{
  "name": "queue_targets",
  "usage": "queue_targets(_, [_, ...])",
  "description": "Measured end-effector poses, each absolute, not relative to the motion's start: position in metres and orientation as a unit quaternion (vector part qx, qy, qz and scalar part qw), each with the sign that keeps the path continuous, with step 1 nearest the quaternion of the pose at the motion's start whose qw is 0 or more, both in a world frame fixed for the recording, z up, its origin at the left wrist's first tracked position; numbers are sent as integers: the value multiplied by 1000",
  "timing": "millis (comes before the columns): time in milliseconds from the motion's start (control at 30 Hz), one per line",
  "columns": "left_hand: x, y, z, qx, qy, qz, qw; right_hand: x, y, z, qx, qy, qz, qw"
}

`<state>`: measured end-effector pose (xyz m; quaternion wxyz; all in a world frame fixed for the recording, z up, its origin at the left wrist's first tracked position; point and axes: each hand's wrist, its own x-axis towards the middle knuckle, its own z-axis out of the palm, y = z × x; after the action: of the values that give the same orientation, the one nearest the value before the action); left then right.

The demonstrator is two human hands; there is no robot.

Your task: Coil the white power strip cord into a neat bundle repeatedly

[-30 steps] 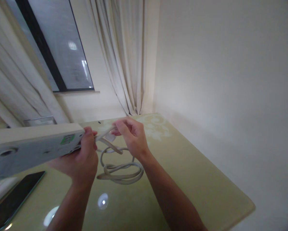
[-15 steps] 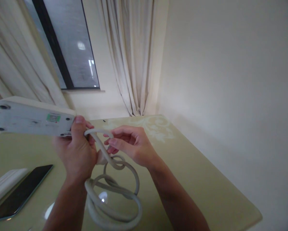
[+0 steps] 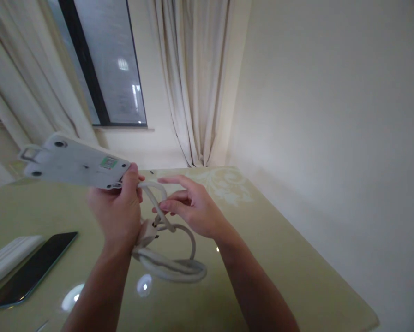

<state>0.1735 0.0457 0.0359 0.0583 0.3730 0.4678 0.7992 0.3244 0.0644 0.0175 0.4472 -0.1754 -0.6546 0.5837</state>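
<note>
A white power strip [image 3: 78,162] is raised above the table, its underside with dark screw holes and a green label facing me. My left hand [image 3: 120,207] is closed around its right end, thumb on the underside. From that end a thick white cord [image 3: 172,271] runs out and hangs in several loops below my hands. Its white plug [image 3: 147,233] dangles among the loops beside my left wrist. My right hand [image 3: 193,205] pinches the cord between thumb and fingers near the strip, with the index finger stretched out.
On the table [image 3: 279,258] at the left lie a black phone-like slab [image 3: 33,269] and a long white object [image 3: 11,253]. A wall [image 3: 331,115] borders the table's right side. Beige curtains [image 3: 196,83] and a window [image 3: 113,60] are behind it.
The power strip has shifted right and tilted, its far left end now higher and a bracket showing there. The hanging loops have drawn up and bunched together, and the plug shows more clearly.
</note>
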Motion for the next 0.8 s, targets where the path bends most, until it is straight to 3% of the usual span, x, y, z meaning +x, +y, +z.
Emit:
queue_targets(100, [173, 42, 33, 419, 517, 745, -45, 315, 72, 10, -191, -627, 575, 490])
queue_targets(200, [172, 36, 34, 507, 526, 678, -84, 309, 81, 5, -192, -580, 582, 537])
queue_targets(467, [164, 44, 29, 580, 470, 664, 38, 315, 80, 11, -217, -528, 651, 500])
queue_targets(667, [172, 42, 26, 590, 465, 660, 17, 314, 79, 10, -197, -518, 706, 441])
queue_targets(800, [171, 42, 27, 646, 429, 627, 73, 315, 83, 5, -179, -524, 720, 418])
